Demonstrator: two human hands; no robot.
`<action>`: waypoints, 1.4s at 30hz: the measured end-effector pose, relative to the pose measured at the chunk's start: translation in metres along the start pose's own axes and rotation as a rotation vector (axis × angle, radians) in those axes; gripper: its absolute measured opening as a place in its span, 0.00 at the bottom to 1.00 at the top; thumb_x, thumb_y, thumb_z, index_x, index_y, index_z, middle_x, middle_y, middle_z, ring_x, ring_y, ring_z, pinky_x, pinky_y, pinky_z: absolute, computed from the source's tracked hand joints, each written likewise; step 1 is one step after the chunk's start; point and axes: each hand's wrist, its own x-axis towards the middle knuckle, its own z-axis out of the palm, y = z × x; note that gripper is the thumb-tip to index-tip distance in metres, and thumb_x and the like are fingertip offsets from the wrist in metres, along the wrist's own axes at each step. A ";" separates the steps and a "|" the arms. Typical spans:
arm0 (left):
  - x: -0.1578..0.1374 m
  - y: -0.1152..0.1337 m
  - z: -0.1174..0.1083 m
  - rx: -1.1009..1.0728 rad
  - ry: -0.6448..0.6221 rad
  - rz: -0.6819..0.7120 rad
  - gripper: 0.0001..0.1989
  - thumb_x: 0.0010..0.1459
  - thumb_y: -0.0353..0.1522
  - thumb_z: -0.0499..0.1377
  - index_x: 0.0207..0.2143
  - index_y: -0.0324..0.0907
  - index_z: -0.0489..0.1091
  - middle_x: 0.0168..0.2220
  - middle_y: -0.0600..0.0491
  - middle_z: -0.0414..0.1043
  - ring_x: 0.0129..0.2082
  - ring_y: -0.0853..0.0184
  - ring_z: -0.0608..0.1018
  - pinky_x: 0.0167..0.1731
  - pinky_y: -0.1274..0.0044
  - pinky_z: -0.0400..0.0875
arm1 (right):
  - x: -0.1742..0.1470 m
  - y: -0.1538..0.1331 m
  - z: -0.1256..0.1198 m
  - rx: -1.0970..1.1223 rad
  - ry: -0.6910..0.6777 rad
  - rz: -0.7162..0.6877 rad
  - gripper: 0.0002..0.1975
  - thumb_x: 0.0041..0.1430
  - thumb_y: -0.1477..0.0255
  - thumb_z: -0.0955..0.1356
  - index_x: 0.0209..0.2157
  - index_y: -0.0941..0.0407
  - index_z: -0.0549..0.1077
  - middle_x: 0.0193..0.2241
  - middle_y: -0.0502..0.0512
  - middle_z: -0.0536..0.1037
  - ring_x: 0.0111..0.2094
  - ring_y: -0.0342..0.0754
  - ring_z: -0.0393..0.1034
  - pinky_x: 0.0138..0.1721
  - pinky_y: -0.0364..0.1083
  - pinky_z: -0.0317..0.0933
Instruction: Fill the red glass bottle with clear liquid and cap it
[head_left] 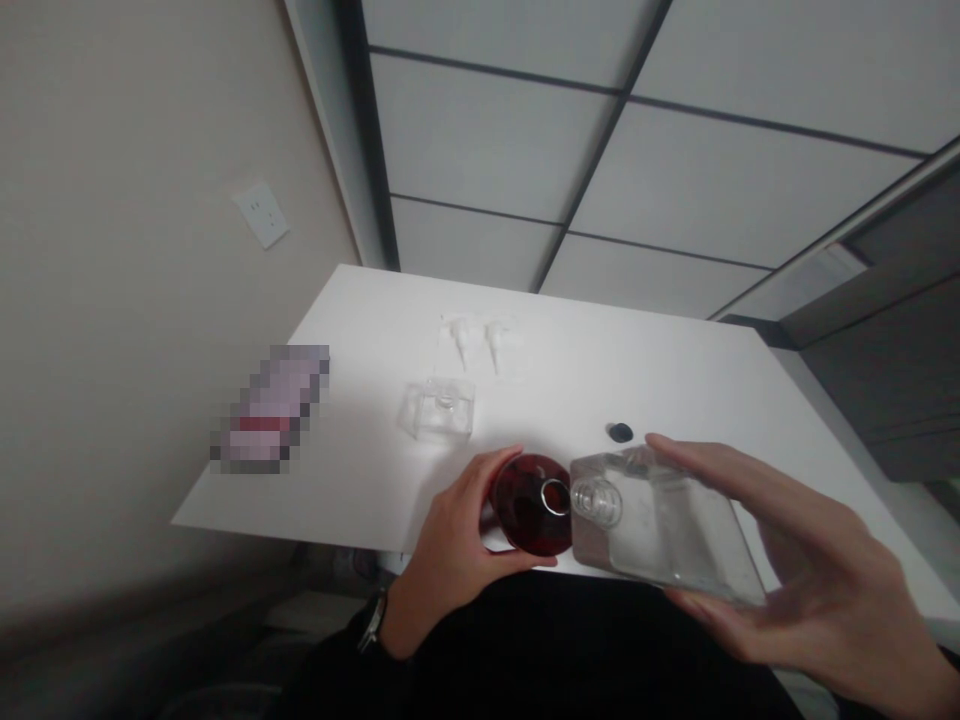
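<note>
My left hand is wrapped round a dark red-brown bottle, whose uncapped round mouth faces up. My right hand grips a large clear square bottle by its sides, tilted over with its threaded neck toward the brown bottle. The two bottles meet or nearly meet at the neck; I cannot tell whether liquid is flowing. A small black cap lies on the table just beyond the clear bottle. Farther back sits a second clear square bottle, its neck uncapped.
Two white pump heads lie toward the back of the white table. A pixelated pinkish object is at the left edge. Behind stand panelled doors; a wall with an outlet is on the left.
</note>
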 end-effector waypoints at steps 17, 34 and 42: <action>0.000 -0.002 -0.001 -0.028 -0.015 0.009 0.47 0.46 0.40 0.79 0.66 0.52 0.63 0.62 0.48 0.74 0.58 0.53 0.80 0.60 0.58 0.76 | 0.010 -0.008 -0.011 -0.140 -0.020 -0.069 0.36 0.59 0.57 0.75 0.68 0.37 0.67 0.55 0.50 0.83 0.52 0.64 0.82 0.54 0.60 0.80; 0.000 -0.003 -0.001 -0.008 -0.005 0.060 0.48 0.47 0.38 0.79 0.66 0.54 0.61 0.62 0.50 0.74 0.59 0.55 0.80 0.59 0.62 0.77 | 0.006 -0.010 -0.024 -0.241 -0.078 -0.088 0.37 0.59 0.61 0.74 0.69 0.39 0.66 0.58 0.49 0.81 0.52 0.64 0.81 0.52 0.58 0.81; 0.001 -0.006 -0.003 -0.005 -0.020 0.087 0.47 0.48 0.39 0.79 0.66 0.52 0.61 0.63 0.47 0.73 0.61 0.53 0.79 0.60 0.61 0.76 | 0.008 -0.013 -0.031 -0.319 -0.105 -0.122 0.37 0.60 0.61 0.74 0.69 0.43 0.67 0.58 0.53 0.81 0.51 0.60 0.82 0.51 0.55 0.81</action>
